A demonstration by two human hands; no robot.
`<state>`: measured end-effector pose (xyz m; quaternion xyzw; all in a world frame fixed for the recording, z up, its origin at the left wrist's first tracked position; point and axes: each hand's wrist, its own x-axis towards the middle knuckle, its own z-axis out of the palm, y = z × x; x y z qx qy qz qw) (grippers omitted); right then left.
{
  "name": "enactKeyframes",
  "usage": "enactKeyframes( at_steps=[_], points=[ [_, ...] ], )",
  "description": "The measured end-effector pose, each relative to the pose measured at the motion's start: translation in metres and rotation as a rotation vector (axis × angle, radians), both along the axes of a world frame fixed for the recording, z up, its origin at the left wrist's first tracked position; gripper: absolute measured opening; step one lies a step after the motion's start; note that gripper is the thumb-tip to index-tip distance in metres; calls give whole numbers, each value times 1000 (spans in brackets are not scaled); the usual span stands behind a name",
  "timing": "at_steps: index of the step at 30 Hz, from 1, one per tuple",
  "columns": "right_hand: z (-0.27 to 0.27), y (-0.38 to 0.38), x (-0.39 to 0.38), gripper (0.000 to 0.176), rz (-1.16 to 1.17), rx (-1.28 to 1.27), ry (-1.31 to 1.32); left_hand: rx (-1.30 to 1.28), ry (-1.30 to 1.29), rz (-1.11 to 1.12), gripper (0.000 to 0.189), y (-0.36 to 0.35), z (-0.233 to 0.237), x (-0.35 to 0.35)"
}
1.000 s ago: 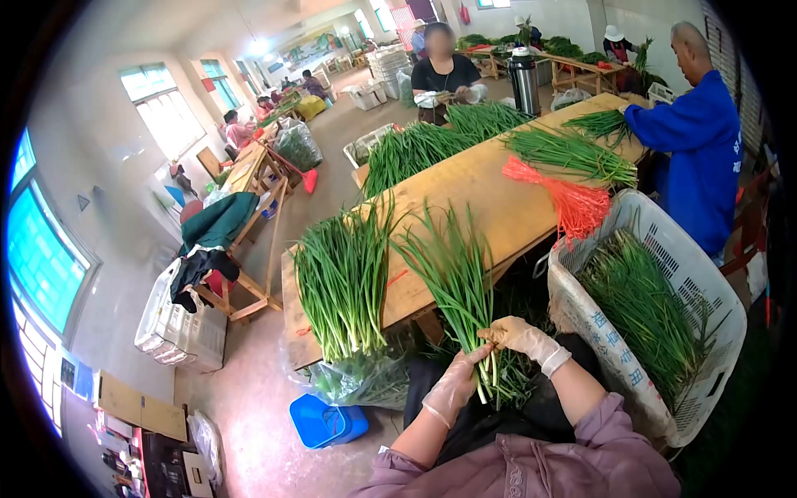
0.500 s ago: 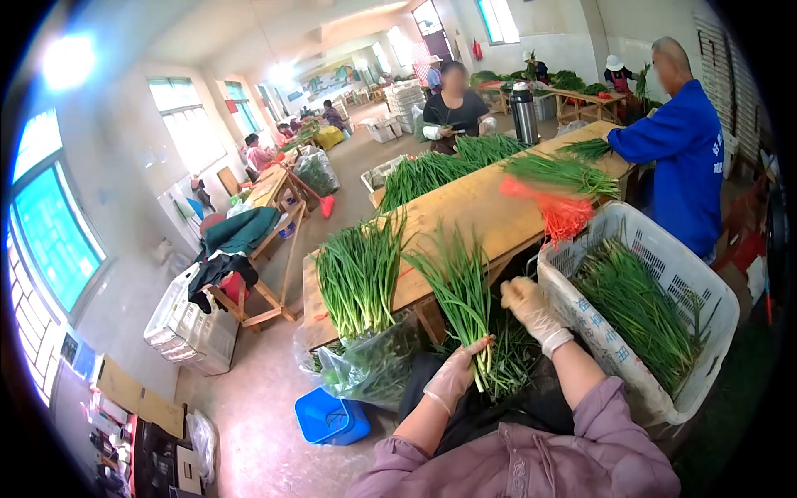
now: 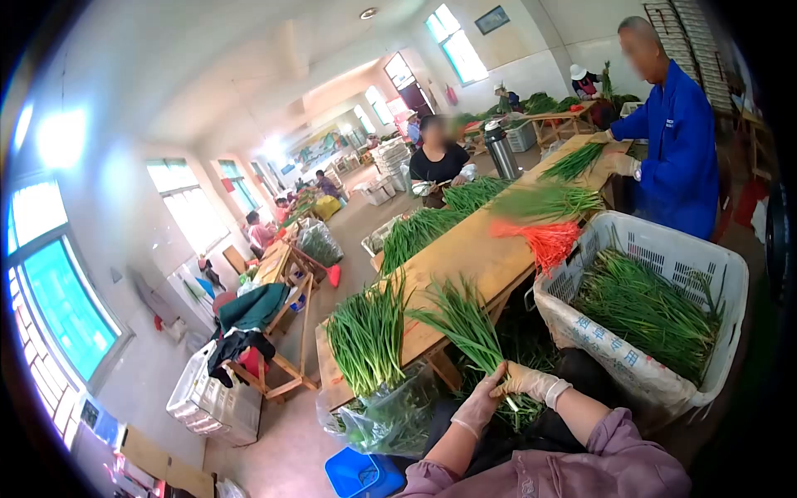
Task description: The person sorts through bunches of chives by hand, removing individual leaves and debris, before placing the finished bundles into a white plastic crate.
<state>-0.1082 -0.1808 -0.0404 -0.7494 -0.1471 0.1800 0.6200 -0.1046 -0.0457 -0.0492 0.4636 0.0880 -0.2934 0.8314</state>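
Note:
A bunch of green chives (image 3: 466, 325) slants up over the table edge, its pale stem ends pointing down at my lap. My left hand (image 3: 480, 403), in a thin clear glove, is closed around the stems. Right beside it, my gloved right hand (image 3: 531, 383) has its fingers closed on the same stems; the fingertips are partly hidden. A larger pile of chives (image 3: 369, 342) lies to the left at the end of the wooden table (image 3: 444, 261). Loose green leaves (image 3: 531, 353) lie below the table edge, near my hands.
At my right stands a white crate (image 3: 610, 344) holding more chives (image 3: 652, 307). Red ties (image 3: 548, 242) lie on the table. A clear plastic bag (image 3: 394, 419) hangs under the left pile, above a blue bucket (image 3: 361, 475). A co-worker in blue (image 3: 685, 153) stands across, handling greens.
My right hand has come from beside the crate over to the stems next to my left hand. The view has tilted and shifted.

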Motion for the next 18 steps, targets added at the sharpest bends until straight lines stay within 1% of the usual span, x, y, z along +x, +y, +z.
enactKeyframes(
  at_steps=[1, 2, 3, 4, 5, 7, 8, 9, 11, 12, 13, 14, 15, 16, 17, 18],
  points=[
    [0, -1, 5, 71, 10, -59, 15, 14, -6, -13, 43, 4, -2, 7],
    [-3, -3, 3, 66, -7, -122, -48, 122, 0, -76, 43, 10, -11, 12],
    [9, -1, -7, 61, -21, -193, -108, 222, 9, -137, 44, 14, -14, 13],
    [13, 12, -4, 48, 85, -717, -260, 112, -68, -5, 40, 5, 11, 5],
    [11, 20, -19, 41, -157, -681, -408, 67, 56, 193, 31, 2, 3, 21],
    [4, 29, -27, 39, -193, -843, -672, -86, -40, 274, 41, 1, 35, 13],
    [-7, 27, -27, 39, -262, -890, -875, -169, -63, 292, 35, 4, 31, 22],
    [-6, 23, -29, 39, -262, -891, -877, -155, -43, 318, 30, 1, 38, 20],
    [-2, 8, -28, 34, -310, -806, -1054, -341, -131, 244, 30, 4, 54, 27],
    [-4, 8, -28, 35, -360, -793, -1129, -349, -100, 273, 33, 0, 65, 19],
    [-7, 1, -14, 35, -350, -801, -1139, -363, -104, 279, 33, -5, 67, 30],
    [-13, -4, 1, 40, -324, -697, -1081, -250, -257, 281, 30, -6, 67, 39],
    [-7, -5, 2, 46, -304, -593, -1020, -132, -410, 276, 28, -11, 88, 32],
    [6, -10, 15, 63, -319, -462, -892, -5, -521, 282, 33, -20, 109, 26],
    [19, -6, 25, 76, -363, -282, -705, 120, -550, 239, 33, -18, 114, 38],
    [38, -14, 21, 76, -411, -195, -704, 103, -581, 192, 31, -32, 123, 31]
  ],
)
